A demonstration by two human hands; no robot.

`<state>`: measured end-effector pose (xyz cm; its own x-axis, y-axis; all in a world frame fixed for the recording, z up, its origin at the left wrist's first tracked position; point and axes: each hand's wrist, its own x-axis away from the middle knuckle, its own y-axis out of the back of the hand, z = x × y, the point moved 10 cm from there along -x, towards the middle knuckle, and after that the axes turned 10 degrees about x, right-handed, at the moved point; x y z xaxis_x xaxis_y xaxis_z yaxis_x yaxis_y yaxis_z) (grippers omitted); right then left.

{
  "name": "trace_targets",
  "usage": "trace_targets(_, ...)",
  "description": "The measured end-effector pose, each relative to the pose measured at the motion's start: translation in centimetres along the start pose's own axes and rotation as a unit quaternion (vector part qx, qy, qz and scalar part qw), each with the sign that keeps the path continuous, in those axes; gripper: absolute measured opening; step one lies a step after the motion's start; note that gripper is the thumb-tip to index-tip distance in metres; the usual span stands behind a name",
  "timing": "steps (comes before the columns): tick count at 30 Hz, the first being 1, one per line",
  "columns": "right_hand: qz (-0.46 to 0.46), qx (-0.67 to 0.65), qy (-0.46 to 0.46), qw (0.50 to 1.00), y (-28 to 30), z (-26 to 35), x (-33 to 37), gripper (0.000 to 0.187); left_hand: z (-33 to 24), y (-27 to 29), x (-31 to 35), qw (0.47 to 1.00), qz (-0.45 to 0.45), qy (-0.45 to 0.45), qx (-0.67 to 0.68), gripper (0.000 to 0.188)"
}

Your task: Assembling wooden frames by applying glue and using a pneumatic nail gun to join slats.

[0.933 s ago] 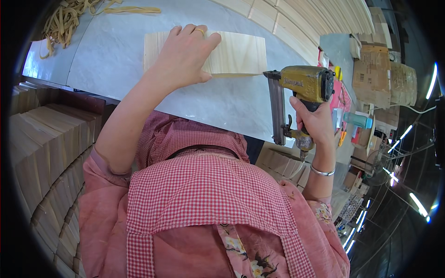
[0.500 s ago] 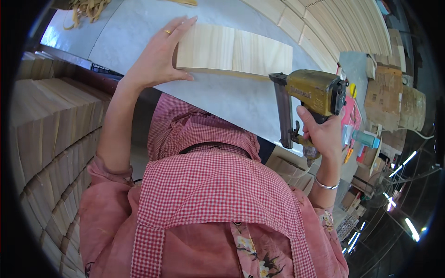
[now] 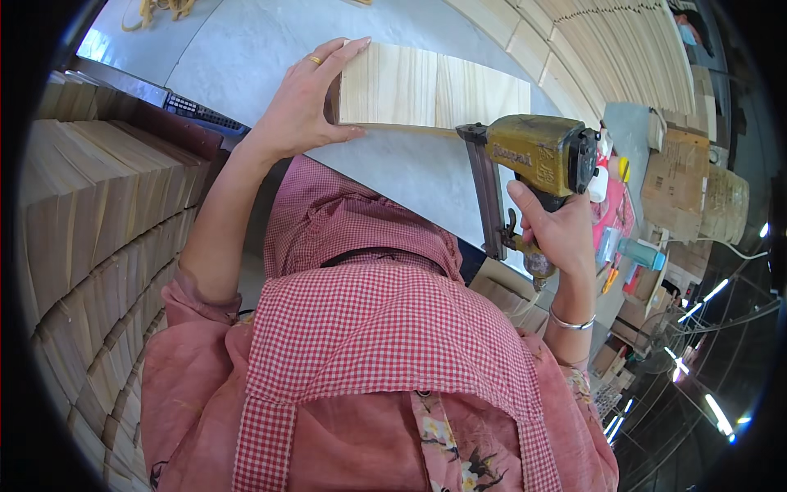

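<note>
A pale wooden box (image 3: 426, 86), shaped like a long block with a seam across its top face, lies on the smooth grey-white tabletop (image 3: 402, 168). My left hand (image 3: 316, 98) grips its left end, thumb on the near side and fingers over the far side. In my right hand (image 3: 561, 225) is a yellow-and-black pneumatic nail gun (image 3: 533, 156), the fingers wrapped round its handle. The gun's nose is at the near long edge of the box, right of the middle. Whether it touches the wood, I cannot tell.
Stacked wooden boards (image 3: 82, 205) rise at the left beside the table. More thin boards (image 3: 607, 49) stand in rows at the far right. Rubber bands (image 3: 168, 8) lie at the far left. A teal bottle (image 3: 642, 254) and cardboard boxes (image 3: 676, 168) are at the right.
The nail gun has moved left along the near edge of the box, away from its right end. In the picture, my left hand and the box sit slightly further right.
</note>
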<state>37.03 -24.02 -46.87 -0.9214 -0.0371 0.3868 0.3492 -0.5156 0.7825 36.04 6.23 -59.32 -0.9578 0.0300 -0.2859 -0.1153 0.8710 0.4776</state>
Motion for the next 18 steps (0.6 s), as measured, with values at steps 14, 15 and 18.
trace_targets(14,-0.015,0.005,-0.013,1.0,0.4,-0.4,0.0,0.027,0.3,0.0,0.1,1.0,0.016,-0.018,0.018,0.109)
trace_targets(15,-0.023,-0.009,-0.009,1.0,0.7,-0.7,0.0,0.027,0.2,0.1,0.1,0.999,0.018,-0.025,0.018,0.108)
trace_targets(18,-0.101,-0.016,-0.03,0.994,3.1,-3.7,0.6,0.028,-0.8,0.7,0.2,0.999,0.016,-0.021,0.041,0.105)
